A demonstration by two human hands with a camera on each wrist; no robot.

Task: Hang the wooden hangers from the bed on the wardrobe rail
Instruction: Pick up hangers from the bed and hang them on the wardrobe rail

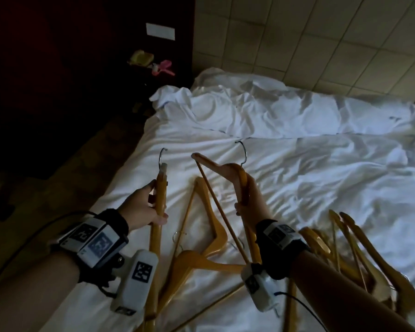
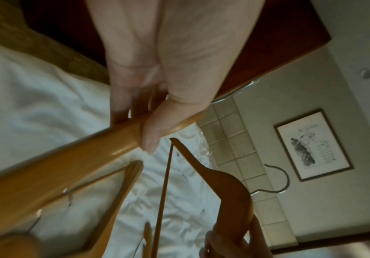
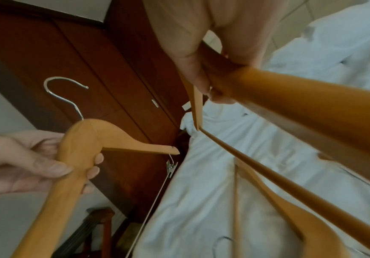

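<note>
My left hand point(image 1: 151, 207) grips a wooden hanger point(image 1: 160, 188) near its neck, its metal hook point(image 1: 162, 157) pointing away from me; the right wrist view shows the same left hand point(image 3: 47, 167) curled round that hanger point(image 3: 80, 148). My right hand point(image 1: 247, 197) grips a second wooden hanger point(image 1: 216, 168) with a thin crossbar, held above the bed with its hook point(image 1: 242, 152) up. In the left wrist view my thumb point(image 2: 153, 136) presses on the first hanger point(image 2: 69, 167). Several more wooden hangers point(image 1: 201, 248) lie on the white bed point(image 1: 321, 176), with another pile point(image 1: 359, 255) at the right.
A dark wooden cabinet point(image 1: 82, 68) stands left of the bed, with small pink and yellow items point(image 1: 153, 64) near it. A tiled headboard wall point(image 1: 297, 39) runs behind the rumpled white duvet. A framed picture point(image 2: 312, 144) hangs on the wall. Dark patterned carpet point(image 1: 46, 183) lies at the left.
</note>
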